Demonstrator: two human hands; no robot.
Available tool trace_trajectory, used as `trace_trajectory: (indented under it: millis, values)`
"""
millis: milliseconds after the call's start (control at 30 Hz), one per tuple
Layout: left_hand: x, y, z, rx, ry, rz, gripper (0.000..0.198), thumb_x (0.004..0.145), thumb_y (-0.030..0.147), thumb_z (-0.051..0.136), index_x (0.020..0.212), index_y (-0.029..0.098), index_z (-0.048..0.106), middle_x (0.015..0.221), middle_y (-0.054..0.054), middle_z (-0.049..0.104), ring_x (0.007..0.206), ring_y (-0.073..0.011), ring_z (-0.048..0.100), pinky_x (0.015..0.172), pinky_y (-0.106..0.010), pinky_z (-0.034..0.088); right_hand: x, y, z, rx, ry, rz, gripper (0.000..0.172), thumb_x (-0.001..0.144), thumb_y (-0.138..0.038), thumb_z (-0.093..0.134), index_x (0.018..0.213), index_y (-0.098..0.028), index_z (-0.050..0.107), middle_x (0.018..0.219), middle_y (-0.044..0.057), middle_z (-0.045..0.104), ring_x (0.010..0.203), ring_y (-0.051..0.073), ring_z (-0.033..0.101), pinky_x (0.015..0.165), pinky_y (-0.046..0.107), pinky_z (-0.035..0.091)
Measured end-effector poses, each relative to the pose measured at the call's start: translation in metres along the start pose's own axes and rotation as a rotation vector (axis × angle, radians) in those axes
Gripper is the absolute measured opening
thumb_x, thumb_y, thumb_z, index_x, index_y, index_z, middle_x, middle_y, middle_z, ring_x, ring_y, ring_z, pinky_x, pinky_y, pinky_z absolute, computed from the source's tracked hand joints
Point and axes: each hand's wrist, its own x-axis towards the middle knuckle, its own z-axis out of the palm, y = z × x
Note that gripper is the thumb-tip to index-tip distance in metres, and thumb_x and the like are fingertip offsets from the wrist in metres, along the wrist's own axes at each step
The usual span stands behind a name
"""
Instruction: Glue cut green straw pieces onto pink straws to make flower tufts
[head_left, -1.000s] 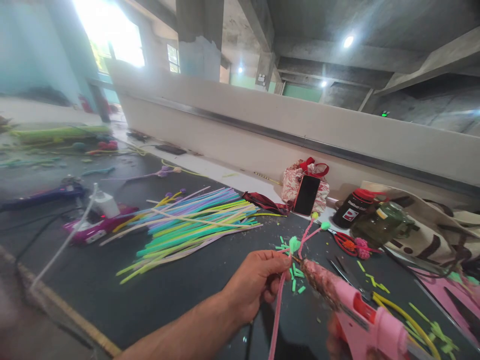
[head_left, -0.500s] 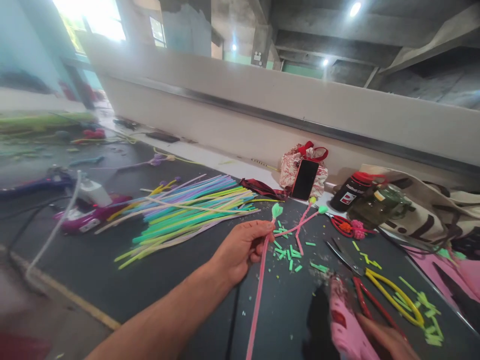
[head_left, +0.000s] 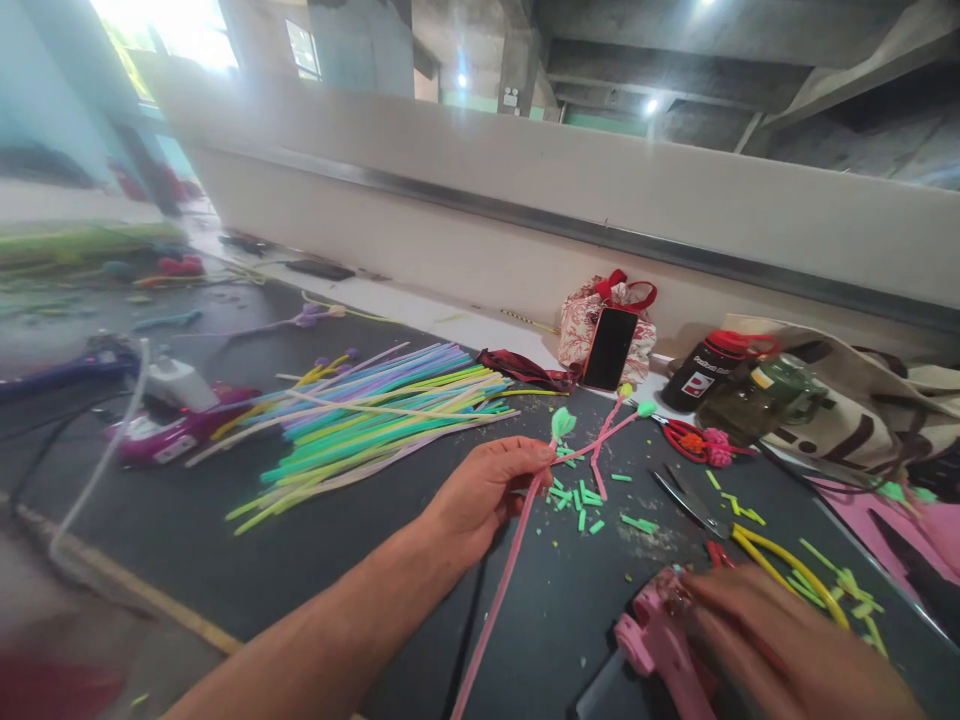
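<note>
My left hand (head_left: 487,490) pinches a long pink pipe cleaner (head_left: 499,590) between thumb and fingers, close to its mint-green tuft (head_left: 562,425). Just beyond the fingertips lie pink stems crossing each other, one with a yellow tip (head_left: 626,391) and one with a green tip (head_left: 646,409). At the lower right my right hand (head_left: 780,630), smeared by motion, is closed against a pink hot glue gun (head_left: 664,645) near its nozzle end. Part of the gun's body is cut off by the frame's lower edge. Short green clippings (head_left: 581,495) are scattered beyond the left hand.
A bundle of coloured pipe cleaners (head_left: 375,430) lies left of centre. Yellow-handled scissors (head_left: 787,575) lie beyond my right hand. Farther back are a phone (head_left: 610,347) against a patterned bag (head_left: 581,325), a black bottle (head_left: 701,370) and a green jug (head_left: 772,400). A purple glue gun (head_left: 161,435) is at left.
My right hand has moved up and left over the pink glue gun, which has turned so its trigger side shows. The pink pipe cleaner's lower end has swung left in my left hand.
</note>
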Motion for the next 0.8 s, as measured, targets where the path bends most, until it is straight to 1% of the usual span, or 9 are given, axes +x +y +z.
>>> trace_trajectory:
  millis: [67,133,200,267,367,467,533,633,800]
  values:
    - [0.0,-0.001,-0.001,0.0,0.0,0.018,0.015,0.067,0.028,0.065,0.068,0.014,0.058,0.059,0.003,0.053,0.051,-0.0032,0.045,0.044,-0.012,0.031,0.051,-0.018,-0.009,0.076,-0.197,0.0,0.029,0.089,-0.032,0.036,0.089,-0.024,0.064,0.083,0.003,0.066,0.074,0.015,0.062,0.062,0.023,0.045]
    - [0.001,0.0,-0.003,0.005,0.012,0.037,0.016,0.067,0.028,0.065,0.069,0.014,0.058,0.059,0.003,0.053,0.052,-0.0034,0.045,0.046,-0.013,0.032,0.099,-0.032,-0.004,0.003,-0.383,0.023,0.028,0.088,-0.028,0.038,0.083,-0.024,0.065,0.081,0.001,0.067,0.073,0.014,0.061,0.063,0.023,0.042]
    - [0.001,0.001,-0.004,0.009,0.018,0.046,0.015,0.067,0.028,0.064,0.068,0.014,0.057,0.06,0.003,0.053,0.052,-0.0036,0.045,0.048,-0.013,0.033,0.136,-0.04,0.011,-0.037,-0.436,0.027,0.025,0.085,-0.027,0.043,0.078,-0.022,0.067,0.077,0.001,0.068,0.072,0.014,0.062,0.062,0.023,0.041]
    - [0.001,0.004,-0.004,0.009,0.014,0.042,0.015,0.068,0.027,0.063,0.067,0.014,0.057,0.06,0.002,0.053,0.052,-0.0037,0.044,0.048,-0.014,0.034,0.158,-0.043,0.031,-0.081,-0.48,0.043,0.027,0.084,-0.03,0.046,0.068,-0.019,0.066,0.069,0.002,0.067,0.068,0.016,0.062,0.059,0.025,0.041]
    - [-0.001,0.008,-0.002,-0.001,0.023,0.029,0.014,0.069,0.027,0.061,0.065,0.014,0.056,0.059,0.002,0.053,0.051,-0.0038,0.044,0.049,-0.014,0.034,0.17,-0.044,0.054,-0.137,-0.52,0.073,0.029,0.085,-0.037,0.046,0.076,-0.016,0.063,0.074,0.003,0.066,0.07,0.016,0.061,0.063,0.03,0.044]
    - [-0.002,0.01,-0.001,-0.011,0.035,0.02,0.015,0.069,0.028,0.061,0.065,0.014,0.056,0.062,0.001,0.055,0.053,-0.0049,0.047,0.052,-0.015,0.038,0.172,-0.047,0.062,-0.151,-0.543,0.081,0.026,0.085,-0.037,0.049,0.08,-0.014,0.06,0.078,0.002,0.064,0.071,0.014,0.059,0.067,0.033,0.046]
    - [-0.002,0.01,-0.002,-0.012,0.035,0.015,0.016,0.069,0.028,0.061,0.066,0.014,0.056,0.065,-0.001,0.057,0.055,-0.006,0.049,0.053,-0.017,0.04,0.172,-0.049,0.059,-0.119,-0.537,0.064,0.019,0.082,-0.031,0.053,0.075,-0.014,0.06,0.075,0.002,0.064,0.07,0.015,0.059,0.064,0.031,0.045]
    - [-0.001,0.007,-0.003,-0.03,0.002,0.002,0.018,0.071,0.031,0.06,0.068,0.014,0.056,0.065,-0.001,0.058,0.054,-0.007,0.052,0.052,-0.018,0.042,0.171,-0.05,0.047,-0.012,-0.468,0.047,0.012,0.079,-0.021,0.05,0.072,-0.016,0.059,0.072,0.003,0.064,0.066,0.016,0.059,0.057,0.026,0.04]
    - [0.001,0.002,-0.002,-0.105,-0.059,-0.003,0.02,0.071,0.032,0.061,0.064,0.014,0.053,0.058,0.002,0.052,0.045,-0.0053,0.047,0.041,-0.016,0.037,0.154,-0.05,0.021,0.285,-0.342,0.076,0.023,0.088,-0.026,0.032,0.078,-0.018,0.051,0.062,-0.002,0.058,0.055,0.011,0.056,0.049,0.02,0.039]
